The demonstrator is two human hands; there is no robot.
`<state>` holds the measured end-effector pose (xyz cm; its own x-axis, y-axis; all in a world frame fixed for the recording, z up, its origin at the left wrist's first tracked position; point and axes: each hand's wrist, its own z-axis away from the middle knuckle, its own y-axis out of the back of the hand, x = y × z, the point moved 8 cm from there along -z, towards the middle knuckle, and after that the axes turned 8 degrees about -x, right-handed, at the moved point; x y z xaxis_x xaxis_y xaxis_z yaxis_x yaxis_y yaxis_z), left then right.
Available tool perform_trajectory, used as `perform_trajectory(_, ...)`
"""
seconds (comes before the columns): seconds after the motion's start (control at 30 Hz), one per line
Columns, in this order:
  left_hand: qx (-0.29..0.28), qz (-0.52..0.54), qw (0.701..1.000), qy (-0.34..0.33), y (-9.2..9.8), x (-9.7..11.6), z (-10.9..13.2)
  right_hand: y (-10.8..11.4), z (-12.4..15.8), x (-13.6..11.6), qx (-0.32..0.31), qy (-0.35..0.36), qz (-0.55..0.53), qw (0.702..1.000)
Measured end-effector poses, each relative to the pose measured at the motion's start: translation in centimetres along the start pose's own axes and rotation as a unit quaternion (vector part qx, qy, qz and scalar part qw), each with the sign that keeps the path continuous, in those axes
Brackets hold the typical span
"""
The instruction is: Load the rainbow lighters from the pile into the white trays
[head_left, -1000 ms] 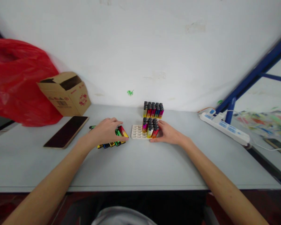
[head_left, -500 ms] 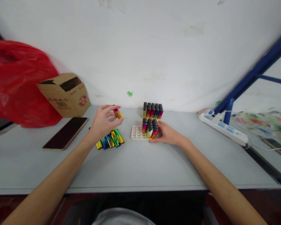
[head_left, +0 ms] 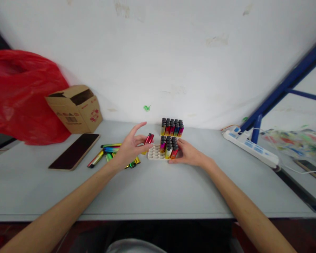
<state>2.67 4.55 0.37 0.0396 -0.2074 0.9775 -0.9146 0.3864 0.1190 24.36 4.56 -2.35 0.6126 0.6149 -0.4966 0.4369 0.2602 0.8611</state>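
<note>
A red and yellow lighter (head_left: 149,138) is pinched in my left hand (head_left: 133,147), tilted, beside the left end of a white tray with round holes (head_left: 154,153). Several lighters (head_left: 169,147) stand upright in the tray's right part, while holes show bare at its left. My right hand (head_left: 188,152) grips the right end of the tray, thumb at the front and fingers against the lighters. Loose colourful lighters (head_left: 96,159) lie on the table, partly hidden by my left hand and forearm.
Behind the tray stands a block of upright lighters (head_left: 172,127). To the left are a phone (head_left: 74,151), an open cardboard box (head_left: 77,109) and a red plastic bag (head_left: 26,98). On the right lie a white power strip (head_left: 251,147) and a blue metal frame (head_left: 279,93).
My left hand has moved right with the lighter, from above the loose lighters to the tray's left end; the lighter is now more upright. My right hand stays at the tray.
</note>
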Motion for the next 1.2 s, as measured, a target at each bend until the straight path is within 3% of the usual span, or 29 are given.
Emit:
perform_trajectory(0.23,-0.045,-0.029,0.998,0.026,-1.5,-0.7,-0.2,-0.1,-0.1,0.2,0.002,0.001,0.003,1.0)
perform_trajectory(0.47,-0.079,-0.001,0.992,0.099,-2.3,-2.5,0.0,-0.1,0.0,0.2,-0.002,-0.001,0.003,1.0)
perform_trajectory(0.6,-0.111,0.076,0.979,0.154,-2.8,-3.4,-0.1,-0.1,0.0,0.3,-0.001,-0.001,0.005,1.0)
perform_trajectory(0.77,-0.141,0.164,0.959,0.181,-3.5,-2.9,0.2,0.0,0.0,0.0,-0.003,-0.003,0.009,1.0)
perform_trajectory(1.2,-0.1,0.198,0.96,0.174,-2.9,-2.5,0.4,0.0,0.0,0.1,-0.004,-0.002,0.011,1.0)
